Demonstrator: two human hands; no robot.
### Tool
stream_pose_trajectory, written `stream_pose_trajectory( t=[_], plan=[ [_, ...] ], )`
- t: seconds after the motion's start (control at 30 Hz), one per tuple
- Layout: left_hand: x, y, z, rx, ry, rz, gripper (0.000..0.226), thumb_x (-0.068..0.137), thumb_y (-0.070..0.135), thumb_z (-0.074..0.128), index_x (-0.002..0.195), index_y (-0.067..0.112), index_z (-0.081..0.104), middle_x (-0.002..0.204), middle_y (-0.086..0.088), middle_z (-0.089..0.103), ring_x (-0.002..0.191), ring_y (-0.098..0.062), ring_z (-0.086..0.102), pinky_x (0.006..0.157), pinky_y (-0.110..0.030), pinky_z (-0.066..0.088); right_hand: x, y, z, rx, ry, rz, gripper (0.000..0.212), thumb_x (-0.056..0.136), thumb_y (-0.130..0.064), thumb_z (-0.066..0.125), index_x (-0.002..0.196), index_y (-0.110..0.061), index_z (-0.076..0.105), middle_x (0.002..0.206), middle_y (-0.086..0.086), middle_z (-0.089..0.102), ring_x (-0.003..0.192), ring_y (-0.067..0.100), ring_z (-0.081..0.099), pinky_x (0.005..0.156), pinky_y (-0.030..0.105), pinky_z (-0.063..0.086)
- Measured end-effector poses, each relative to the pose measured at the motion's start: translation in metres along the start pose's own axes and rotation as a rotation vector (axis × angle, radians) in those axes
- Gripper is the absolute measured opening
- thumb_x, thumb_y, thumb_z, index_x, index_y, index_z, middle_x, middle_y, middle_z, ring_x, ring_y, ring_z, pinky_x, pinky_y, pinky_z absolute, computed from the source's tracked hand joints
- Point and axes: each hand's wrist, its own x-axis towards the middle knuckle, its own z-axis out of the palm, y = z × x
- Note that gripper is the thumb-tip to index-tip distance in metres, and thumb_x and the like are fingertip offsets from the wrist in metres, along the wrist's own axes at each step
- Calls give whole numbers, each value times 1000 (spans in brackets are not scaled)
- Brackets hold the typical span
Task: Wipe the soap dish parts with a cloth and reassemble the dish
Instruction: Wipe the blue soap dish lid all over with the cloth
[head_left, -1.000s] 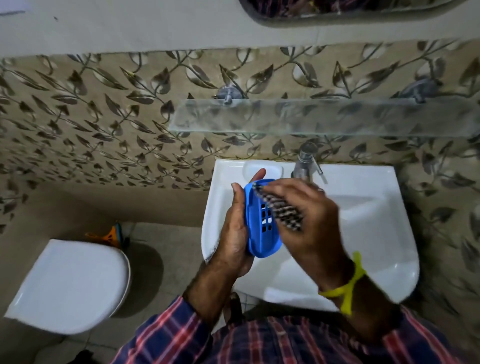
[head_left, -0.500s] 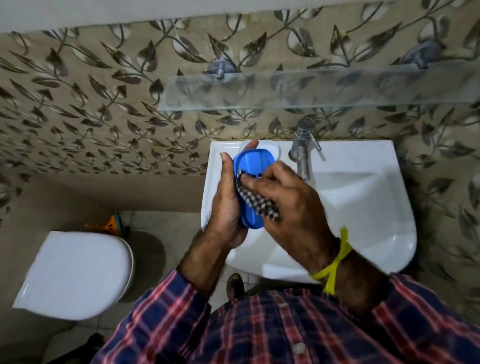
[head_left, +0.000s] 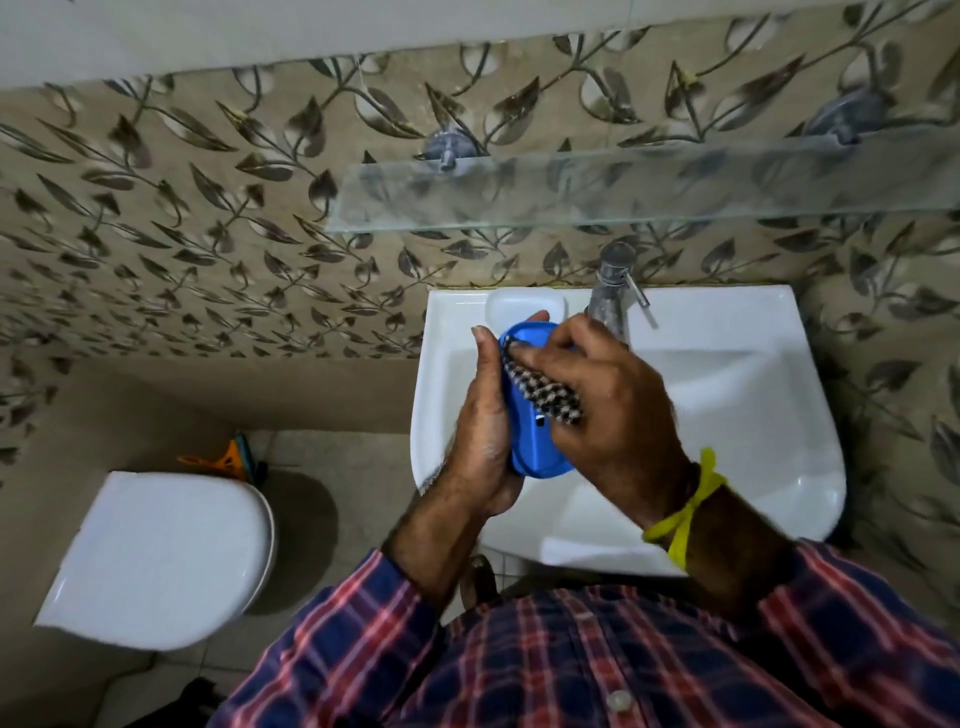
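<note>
Over the left part of the sink, my left hand (head_left: 480, 421) grips a blue oval soap dish part (head_left: 530, 447) from behind, tilted on its edge. My right hand (head_left: 602, 410) holds a black-and-white checked cloth (head_left: 545, 395) bunched under its fingers and presses it against the upper inside of the blue part. A white soap dish part (head_left: 511, 304) lies on the sink ledge just behind my fingertips. Most of the blue part's inside is hidden by the cloth and my right hand.
The white sink (head_left: 727, 415) has a metal tap (head_left: 613, 291) at its back. A glass shelf (head_left: 623, 187) juts from the leaf-patterned wall above. A closed white toilet (head_left: 161, 551) stands at lower left, with an orange and blue object (head_left: 228, 457) behind it.
My right hand has slid the cloth up toward the top end of the blue part. The camera has tilted, so the sink and hands sit a little differently in view.
</note>
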Motion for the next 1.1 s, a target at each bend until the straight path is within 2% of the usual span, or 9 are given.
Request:
stream_pose_trajectory(
  t=[0.17, 0.3, 0.37, 0.43, 0.57, 0.7, 0.83, 1.0, 1.1],
  plan=[
    [6, 14, -10, -31, -62, -6, 70, 89, 81, 33, 122, 33, 72, 104, -8, 74, 94, -25, 72, 87, -40, 58, -23, -2, 1, -85, -118, -111, 53, 70, 1, 65, 118, -22, 72, 101, 6, 63, 86, 30, 64, 65, 41, 55],
    [6, 9, -9, -5, -42, -51, 72, 87, 80, 41, 116, 25, 76, 108, -9, 73, 105, -28, 68, 103, -50, 48, -11, -2, 7, -70, -49, 3, 53, 72, 1, 68, 119, -24, 71, 101, 3, 62, 88, 29, 63, 67, 39, 55],
    [9, 16, -12, -34, -46, -50, 82, 86, 80, 43, 136, 18, 63, 110, -13, 69, 103, -30, 65, 97, -47, 52, -20, -4, 10, -103, -139, -78, 51, 73, -1, 71, 119, -23, 70, 101, 4, 61, 87, 29, 62, 66, 38, 53],
    [12, 20, -17, -23, -42, -7, 83, 86, 79, 42, 145, 21, 54, 112, -15, 67, 100, -28, 65, 89, -44, 56, -32, -2, 8, -129, -203, -120, 56, 67, 0, 74, 116, -26, 71, 99, 2, 61, 85, 26, 62, 65, 36, 53],
    [8, 15, -11, -1, 14, -87, 88, 83, 81, 43, 134, 12, 64, 111, -18, 68, 102, -35, 65, 93, -46, 54, -21, 3, 11, -85, -79, 5, 53, 66, 4, 73, 111, -24, 74, 99, 4, 64, 85, 29, 64, 64, 40, 55],
    [13, 23, -17, -45, 21, -107, 104, 72, 85, 49, 134, 2, 61, 101, -18, 73, 86, -31, 69, 79, -41, 59, -33, 3, 10, -153, -196, -154, 52, 65, -1, 75, 110, -27, 72, 100, 1, 63, 85, 26, 61, 63, 35, 51],
    [12, 21, -12, -53, 24, -155, 106, 75, 85, 46, 135, -2, 59, 104, -20, 70, 90, -31, 68, 78, -39, 60, -21, 14, 2, -132, -118, -47, 51, 66, 0, 67, 109, -27, 75, 101, 0, 66, 90, 29, 62, 66, 38, 54],
    [19, 33, -19, -101, -8, -127, 97, 86, 84, 36, 119, 0, 69, 99, -19, 74, 83, -29, 73, 72, -38, 61, -23, 13, 5, -203, -172, -207, 43, 77, -13, 47, 106, -30, 74, 100, -3, 65, 87, 23, 55, 63, 34, 49],
    [17, 27, -14, -65, 16, -157, 104, 82, 86, 41, 131, -3, 62, 106, -19, 69, 88, -30, 69, 78, -39, 59, -15, 19, 4, -150, -64, -102, 42, 77, -6, 52, 105, -24, 76, 98, 1, 67, 84, 27, 58, 63, 38, 50]
  ],
)
